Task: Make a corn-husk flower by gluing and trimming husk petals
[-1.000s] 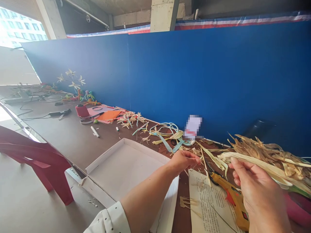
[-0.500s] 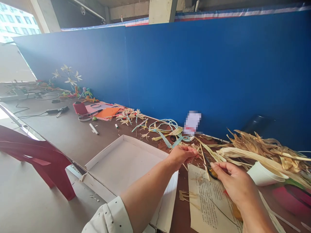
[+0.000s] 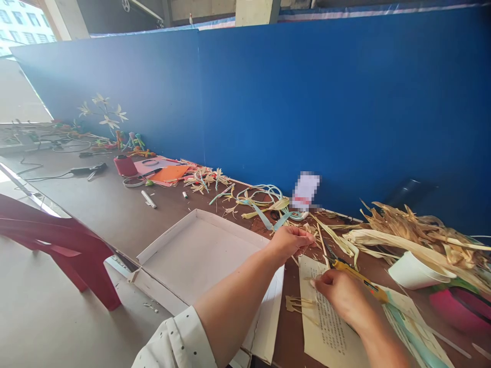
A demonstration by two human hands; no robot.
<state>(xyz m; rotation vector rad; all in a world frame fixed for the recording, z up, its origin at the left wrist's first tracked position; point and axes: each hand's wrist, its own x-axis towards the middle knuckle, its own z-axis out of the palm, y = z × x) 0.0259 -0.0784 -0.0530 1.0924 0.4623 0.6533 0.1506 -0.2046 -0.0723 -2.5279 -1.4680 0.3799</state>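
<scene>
My left hand [image 3: 293,243] hovers over the table just past the box lid's right corner. Its thumb and fingertips are pinched together; what they hold is too small to make out. My right hand [image 3: 343,296] is low over a printed sheet [image 3: 322,327], fingers closed, with its fingertips at a small pale scrap on the paper. Whether it grips that scrap I cannot tell. Just beyond the right hand lies a yellow-handled tool [image 3: 362,280] with a dark front end. Cut pieces of dry husk [image 3: 295,304] rest on the sheet's left edge.
An open white box lid [image 3: 215,250] lies left of my arm. Dried corn husks [image 3: 418,230], a tilted white cup [image 3: 416,271] and a pink container [image 3: 460,312] are at the right. Light-blue cords [image 3: 268,193] lie near the blue partition [image 3: 326,102]. A red chair [image 3: 65,250] stands left.
My right hand has moved left and down from the yellow-handled tool to the sheet, and the tool now lies in plain sight. My left hand stays nearly in place.
</scene>
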